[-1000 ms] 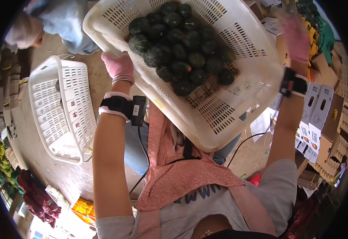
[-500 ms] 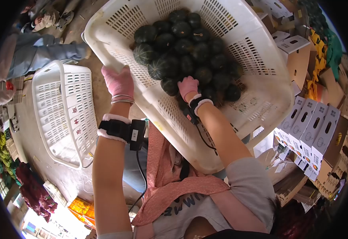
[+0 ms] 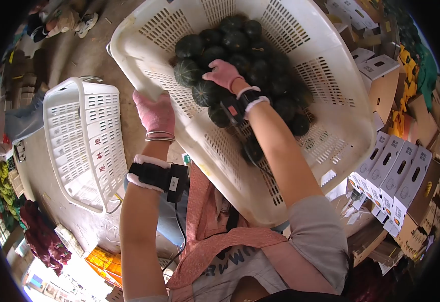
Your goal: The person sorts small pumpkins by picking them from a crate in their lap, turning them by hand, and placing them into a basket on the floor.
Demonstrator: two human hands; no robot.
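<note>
A large white slotted basket (image 3: 348, 126) is tilted in front of me, with many dark green round squashes (image 3: 188, 46) heaped inside. My left hand (image 3: 155, 111), in a pink glove, grips the basket's left rim. In a matching glove, my right hand (image 3: 223, 74) reaches over the heap near a striped squash (image 3: 187, 73). Its fingers are partly spread and hold nothing. Below that hand another striped squash (image 3: 206, 94) lies close to the wrist strap.
An empty white basket with red lettering (image 3: 97, 146) stands on the floor at the left. White and brown cartons (image 3: 392, 166) line the right side. A person's shoes (image 3: 86, 25) show at the top left, and an orange crate (image 3: 104, 264) at the lower left.
My right hand has moved up and left across the squashes. The big basket has shifted slightly, with my left hand still on its rim. At the left, the person's blue-clad legs have moved further left.
</note>
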